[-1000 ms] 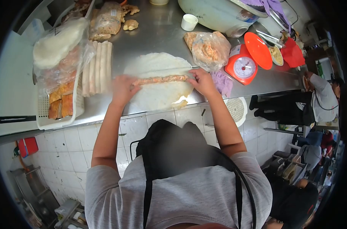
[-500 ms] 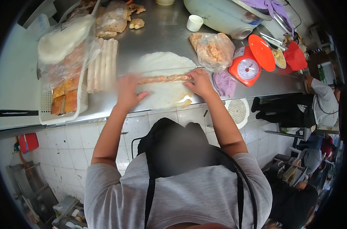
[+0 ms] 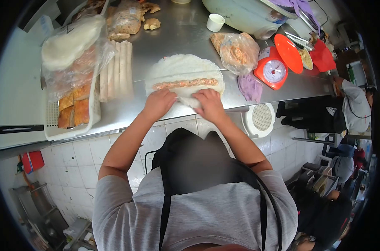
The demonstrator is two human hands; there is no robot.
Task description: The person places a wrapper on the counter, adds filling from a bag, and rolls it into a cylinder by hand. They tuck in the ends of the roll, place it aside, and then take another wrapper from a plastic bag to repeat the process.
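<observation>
A round, thin white wrapper lies on the steel counter, with a long strip of pinkish minced filling across it. My left hand is closed on the wrapper's near edge, left of the middle. Further right, my right hand grips the same edge, and the wrapper between them is lifted and creased. Both hands are on the near side of the filling. Several finished white rolls lie side by side to the left. A clear bag of orange-pink filling sits beyond my right hand.
A white basket with browned slabs and bagged wrappers stands at the left. To the right are a purple cloth and a red scale. A small white cup and large tub stand behind. Another person is at the far right.
Both hands have moved from the ends of the filling strip toward me and closer together. They now hold the wrapper's near edge, which is raised off the counter.
</observation>
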